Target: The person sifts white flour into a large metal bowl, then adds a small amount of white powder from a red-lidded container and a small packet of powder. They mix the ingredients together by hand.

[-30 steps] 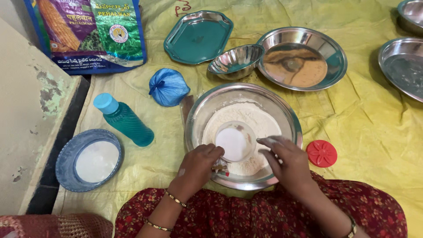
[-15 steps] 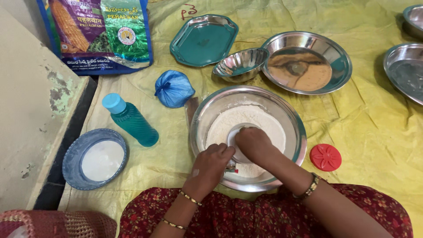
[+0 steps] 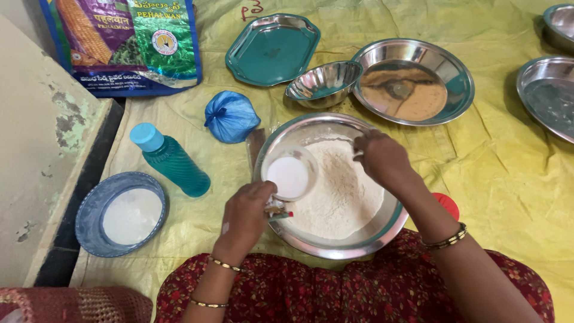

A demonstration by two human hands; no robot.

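Over the flour bowl's left rim, the left hand holds a small clear cup of white powder, its grip closed around the cup's near side. Across the bowl, the right hand rests fingers curled on the flour; whether it grasps anything I cannot tell. Left of the bowl stand a teal bottle and a blue bag.
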